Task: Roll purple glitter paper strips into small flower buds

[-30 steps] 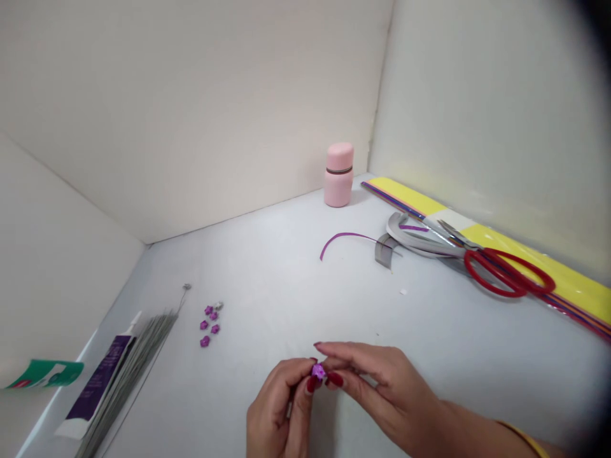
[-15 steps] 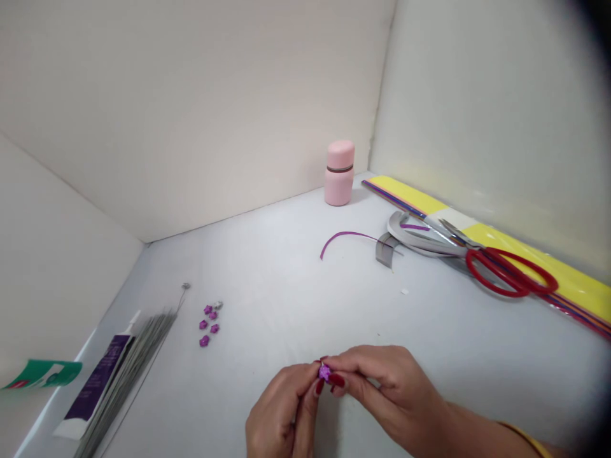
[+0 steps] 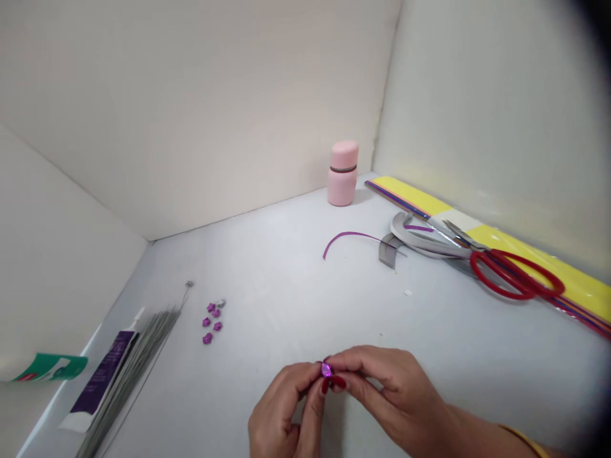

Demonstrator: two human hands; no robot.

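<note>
Between my fingertips, low in the middle of the view, is a small shiny purple paper star [image 3: 326, 369]. My left hand [image 3: 291, 407] pinches it from the left with thumb and forefinger. From the other side my right hand [image 3: 396, 391] grips it, also by the fingertips, so both hands are closed. Part of the star is hidden behind the fingers. To the left on the table lie several finished purple stars [image 3: 207, 322] with a silver one [image 3: 220, 303] beside them.
At left lie a bundle of grey wires [image 3: 136, 375] and a purple-and-white glue tube [image 3: 102, 375]. A pink flask [image 3: 342, 178] stands at the back. Red-handled scissors [image 3: 518, 273] rest on grey strips and yellow packs of paper strips [image 3: 515, 245]. A thin purple strip [image 3: 351, 234] curves nearby.
The star has turned slightly between my fingertips, and its face catches more light. Both hands keep their grip. The whole view has shifted a little.
</note>
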